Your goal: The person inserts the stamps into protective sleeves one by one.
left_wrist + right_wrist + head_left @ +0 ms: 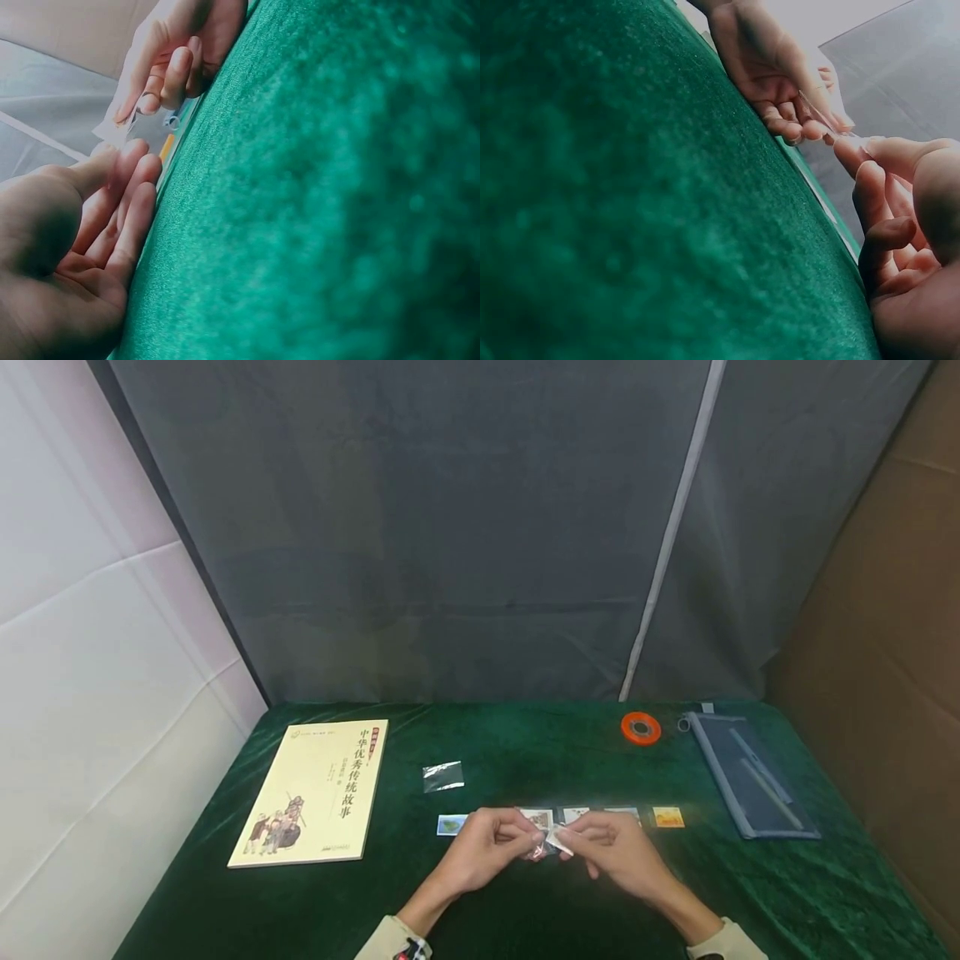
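Between thumb and fingers, my left hand (489, 850) pinches a small clear plastic sleeve (537, 852) that catches the light. My right hand (621, 853) pinches a small white stamp (558, 840) by its edge, right at the sleeve. Both sets of fingertips almost meet, just above the cloth; in the left wrist view the pale stamp and film (112, 132) overlap there. Behind the hands lies a row of stamps: a blue-green stamp (450, 825) at left, a brownish stamp (538, 817) mid-row, and an orange-yellow stamp (668, 817) at right. The hands partly hide the row.
A cream book (315, 793) lies at left on the green cloth (517, 752). Another clear sleeve (443, 777) rests behind the row. At the back right sit an orange tape roll (626, 728) and a blue zip pouch (738, 777) with pen-like items inside.
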`<state>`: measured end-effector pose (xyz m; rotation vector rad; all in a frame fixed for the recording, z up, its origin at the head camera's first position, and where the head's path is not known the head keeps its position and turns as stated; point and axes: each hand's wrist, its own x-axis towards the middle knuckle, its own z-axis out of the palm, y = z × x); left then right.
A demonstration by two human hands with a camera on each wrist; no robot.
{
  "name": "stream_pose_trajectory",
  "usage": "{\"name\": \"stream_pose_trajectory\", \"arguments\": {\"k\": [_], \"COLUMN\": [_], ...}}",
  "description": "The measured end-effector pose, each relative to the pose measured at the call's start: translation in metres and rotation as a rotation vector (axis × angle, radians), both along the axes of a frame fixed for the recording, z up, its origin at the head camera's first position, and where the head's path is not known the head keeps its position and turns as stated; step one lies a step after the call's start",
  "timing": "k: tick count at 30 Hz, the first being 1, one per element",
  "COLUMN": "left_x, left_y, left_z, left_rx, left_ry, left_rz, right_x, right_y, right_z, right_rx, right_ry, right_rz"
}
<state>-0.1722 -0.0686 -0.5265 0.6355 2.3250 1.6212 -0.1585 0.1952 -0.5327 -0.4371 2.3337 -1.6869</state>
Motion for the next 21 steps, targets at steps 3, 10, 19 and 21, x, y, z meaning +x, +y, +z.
{"name": "stream_pose_trajectory", "arguments": {"k": [3, 10, 19, 21], "left_x": [0.0003, -0.0016, -0.0012, -0.0009], "left_y": [-0.0002, -0.0007, -0.0012, -0.0012], "left_z": [0.0001, -0.0020, -0.0011, -0.0010], "left_rx": [-0.010, 0.080, 0.082, 0.077], "left_ry": [0.002, -0.038, -0.049, -0.050], "left_rz": [0.015, 0.017, 0.041, 0.043], "right_x": [-0.0004, -0.0009, -0.0012, -0.0008], "right_y": [0.0005, 0.0002, 0.0004, 0.0006], "right_z": [-0.0008, -0.0020, -0.0016, -0.0015], "right_rx": [-0.012, -0.021, -0.040, -0.046], "right_ry": [0.009, -0.040, 0.004, 0.013], "right_rz": [0.001, -0.058, -0.041, -0.030]}}
